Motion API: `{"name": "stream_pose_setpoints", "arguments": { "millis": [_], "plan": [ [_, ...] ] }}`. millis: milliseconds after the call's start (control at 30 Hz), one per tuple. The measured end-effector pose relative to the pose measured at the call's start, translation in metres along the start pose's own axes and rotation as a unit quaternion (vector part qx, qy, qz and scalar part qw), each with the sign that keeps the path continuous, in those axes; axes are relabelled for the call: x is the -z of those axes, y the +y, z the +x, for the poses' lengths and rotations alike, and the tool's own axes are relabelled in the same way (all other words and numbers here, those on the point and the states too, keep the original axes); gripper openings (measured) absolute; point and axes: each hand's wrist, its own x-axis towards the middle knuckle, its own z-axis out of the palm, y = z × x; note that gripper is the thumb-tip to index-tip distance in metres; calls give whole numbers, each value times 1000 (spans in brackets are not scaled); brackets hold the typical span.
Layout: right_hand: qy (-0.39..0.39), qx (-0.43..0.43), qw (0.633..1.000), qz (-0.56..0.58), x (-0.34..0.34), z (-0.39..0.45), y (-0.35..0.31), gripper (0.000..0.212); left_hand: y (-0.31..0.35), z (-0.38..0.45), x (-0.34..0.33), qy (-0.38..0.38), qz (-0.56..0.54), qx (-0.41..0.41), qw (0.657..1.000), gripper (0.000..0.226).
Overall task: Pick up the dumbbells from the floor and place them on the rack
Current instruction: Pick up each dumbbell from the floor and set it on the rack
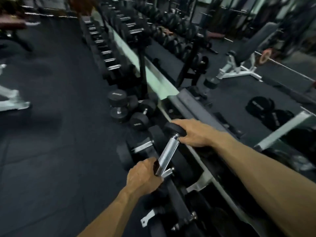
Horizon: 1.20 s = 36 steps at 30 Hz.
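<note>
Dumbbell [168, 151] is held tilted above the near end of the rack [181, 209]: the left hand [145, 177] grips its near head with curled fingers, and the right hand [193, 132] cups the far head, thumb at the chrome handle. Three more dumbbells [130, 110] lie on the dark rubber floor [59, 134] just beyond the rack, beside a long mirror [239, 93] that reflects a white-framed bench [239, 65]; the picture is blurred.
</note>
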Motion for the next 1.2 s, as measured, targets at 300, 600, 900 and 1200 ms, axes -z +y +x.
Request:
{"name": "stream_pose_setpoints", "arguments": {
  "millis": [300, 600, 900, 1200],
  "plan": [
    [51, -101, 993, 22, 64, -14, 160, 36, 131, 120, -36, -56, 36, -73, 995, 28],
    [43, -160, 981, 104, 58, 15, 231, 48, 160, 183, -56, -99, 32, -45, 994, 18],
    [-12, -236, 966, 107, 57, 36, 246, 45, 159, 210, -50, -142, 12, -27, 989, 46],
    [-25, -253, 967, 11, 64, 39, 227, 58, 152, 198, -46, -76, -19, -44, 996, 28]
  ]
}}
